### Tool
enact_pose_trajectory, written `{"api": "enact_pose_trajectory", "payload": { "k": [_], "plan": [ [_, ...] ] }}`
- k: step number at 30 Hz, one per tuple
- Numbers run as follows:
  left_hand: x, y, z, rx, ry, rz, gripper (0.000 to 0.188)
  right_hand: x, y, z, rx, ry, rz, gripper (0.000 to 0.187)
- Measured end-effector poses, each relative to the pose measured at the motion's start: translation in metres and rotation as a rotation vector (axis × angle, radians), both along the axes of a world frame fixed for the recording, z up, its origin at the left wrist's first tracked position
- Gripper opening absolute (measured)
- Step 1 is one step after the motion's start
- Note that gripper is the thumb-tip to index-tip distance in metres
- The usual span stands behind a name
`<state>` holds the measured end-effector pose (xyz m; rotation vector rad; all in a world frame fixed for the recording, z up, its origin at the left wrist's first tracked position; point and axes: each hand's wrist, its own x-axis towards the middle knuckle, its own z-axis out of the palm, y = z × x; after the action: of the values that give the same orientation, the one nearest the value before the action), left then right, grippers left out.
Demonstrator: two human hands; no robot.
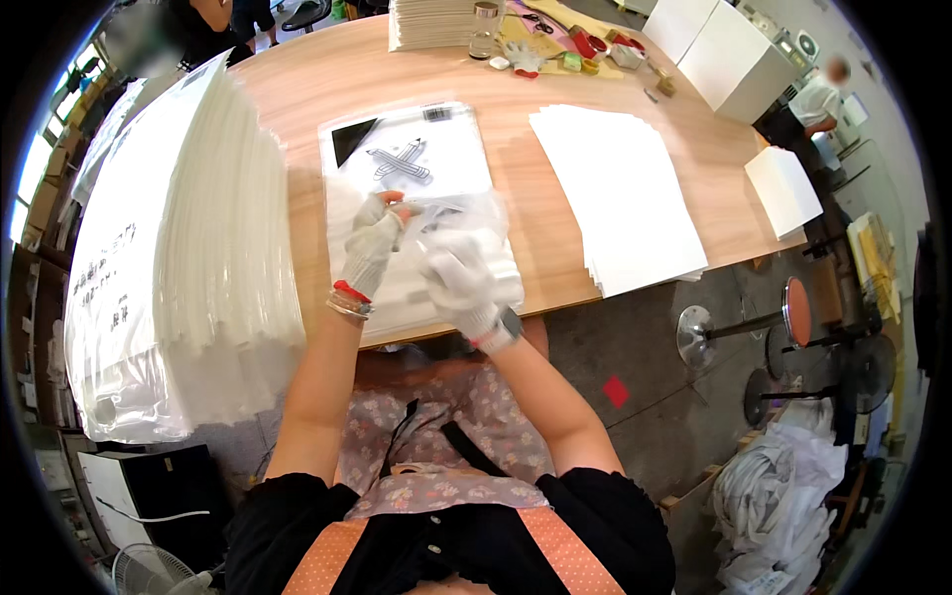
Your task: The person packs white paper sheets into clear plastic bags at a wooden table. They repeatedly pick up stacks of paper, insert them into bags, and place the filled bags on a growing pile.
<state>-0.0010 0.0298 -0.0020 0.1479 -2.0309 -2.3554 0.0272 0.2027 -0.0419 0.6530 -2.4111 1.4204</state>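
In front of me on the table lies a clear plastic bag over a white sheet or pad printed with crossed pencils and a black corner. My left hand, in a white knit glove with bare fingertips, is closed at the bag's middle, pinching what looks like its loose film. Close on its right, my right hand, also gloved, is over the lower part of the bag. Motion smears its fingers, so their grip does not show.
A tall stack of plastic-wrapped white packs stands at the left. White paper sheets lie to the right. At the table's far side are another paper stack, a glass jar, scissors and tape rolls. A stool is beyond the right edge.
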Motion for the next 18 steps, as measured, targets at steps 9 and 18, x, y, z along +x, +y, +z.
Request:
{"api": "enact_pose_trajectory", "payload": {
  "k": [9,18],
  "plan": [
    [0.024,0.013,0.079,-0.358,0.292,-0.093,0.036,0.020,-0.029,-0.008,0.911,-0.088,-0.197,0.060],
    [0.080,-0.001,0.049,-1.155,0.707,0.092,0.059,0.068,0.190,0.020,0.890,0.219,-0.512,0.058]
  ]
}}
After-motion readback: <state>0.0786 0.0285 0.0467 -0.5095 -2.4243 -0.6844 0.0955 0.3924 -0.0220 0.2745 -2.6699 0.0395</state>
